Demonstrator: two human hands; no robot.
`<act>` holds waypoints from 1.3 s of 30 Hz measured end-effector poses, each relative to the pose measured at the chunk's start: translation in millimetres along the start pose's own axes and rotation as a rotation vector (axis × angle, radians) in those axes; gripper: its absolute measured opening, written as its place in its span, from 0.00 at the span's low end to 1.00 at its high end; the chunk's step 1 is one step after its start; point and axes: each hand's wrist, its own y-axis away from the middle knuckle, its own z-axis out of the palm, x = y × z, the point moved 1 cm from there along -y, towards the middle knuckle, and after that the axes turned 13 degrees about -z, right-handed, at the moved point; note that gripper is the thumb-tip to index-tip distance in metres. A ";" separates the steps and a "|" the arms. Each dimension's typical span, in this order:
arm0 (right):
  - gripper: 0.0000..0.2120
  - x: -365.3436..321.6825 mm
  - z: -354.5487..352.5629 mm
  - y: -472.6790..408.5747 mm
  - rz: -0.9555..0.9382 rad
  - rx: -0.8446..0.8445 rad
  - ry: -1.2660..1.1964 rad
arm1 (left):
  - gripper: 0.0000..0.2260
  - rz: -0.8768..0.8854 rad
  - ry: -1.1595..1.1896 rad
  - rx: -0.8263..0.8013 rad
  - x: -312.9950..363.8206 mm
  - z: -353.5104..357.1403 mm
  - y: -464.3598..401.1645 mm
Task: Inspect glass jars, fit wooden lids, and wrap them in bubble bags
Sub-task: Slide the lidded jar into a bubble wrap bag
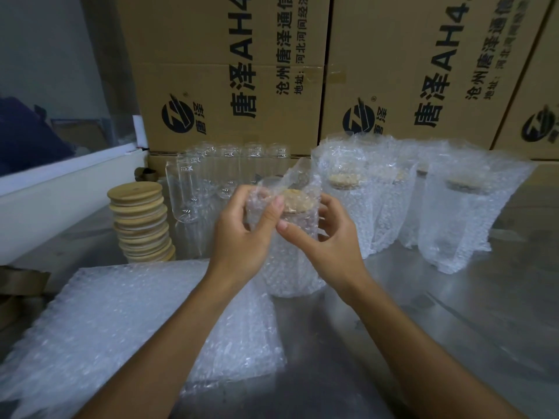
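Observation:
A glass jar with a wooden lid (298,199) stands upright inside a bubble bag (292,261) at the table's middle. My left hand (245,234) pinches the bag's open top on the left side. My right hand (323,237) grips the bag on the right, thumb across its front. Bare glass jars (193,182) stand in rows behind my left hand. A stack of wooden lids (140,222) rises to the left of them. Several wrapped jars (453,207) stand at the right.
A pile of flat bubble bags (121,322) lies at the near left on the metal table (453,313). Large cardboard boxes (236,71) form a wall at the back. A white ledge (60,189) runs along the left side.

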 end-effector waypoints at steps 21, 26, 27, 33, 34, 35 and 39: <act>0.21 19.6 -5.7 4.2 0.014 0.030 -0.076 | 0.39 -0.347 0.007 -0.318 -35.4 -0.1 -1.8; 0.13 26.6 -1.4 5.5 -0.023 0.095 0.122 | 0.40 -0.355 0.033 -0.152 -38.1 -2.7 -2.3; 0.12 28.9 -2.1 5.4 -0.039 0.082 0.150 | 0.40 -0.342 -0.002 -0.136 -37.2 -3.0 -1.3; 0.12 33.1 -1.0 8.6 -0.001 0.052 0.194 | 0.47 -0.202 -0.311 -0.130 -24.7 -2.9 1.9; 0.14 32.6 -0.8 8.9 0.025 0.039 0.142 | 0.46 -0.198 -0.284 -0.162 -21.7 -2.1 3.0; 0.17 32.3 -0.3 9.6 0.053 0.021 0.068 | 0.44 -0.205 -0.234 -0.185 -19.1 -1.2 4.0; 0.35 28.9 1.2 12.0 0.085 0.001 -0.039 | 0.26 -0.188 -0.106 -0.178 -14.9 2.7 3.4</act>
